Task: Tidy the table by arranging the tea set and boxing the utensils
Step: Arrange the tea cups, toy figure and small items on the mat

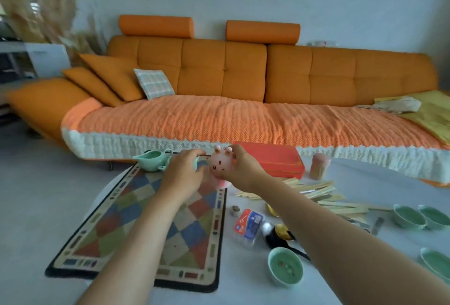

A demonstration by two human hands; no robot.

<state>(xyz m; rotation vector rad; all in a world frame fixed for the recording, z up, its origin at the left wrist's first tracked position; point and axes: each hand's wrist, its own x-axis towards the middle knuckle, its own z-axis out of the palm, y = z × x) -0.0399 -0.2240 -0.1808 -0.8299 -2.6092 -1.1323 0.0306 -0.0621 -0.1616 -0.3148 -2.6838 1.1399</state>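
Orange sofa behind the table. My right hand grips a pink toy; my left hand is beside it, grip unclear. The green jug sits just left.

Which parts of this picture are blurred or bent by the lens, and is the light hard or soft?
Head view: the dried plant at top left is smeared; the green bowls at the right edge are soft; the sofa bows along its front edge, a wide-angle effect; the pink toy is slightly soft; light is even, without hard shadows or glare.
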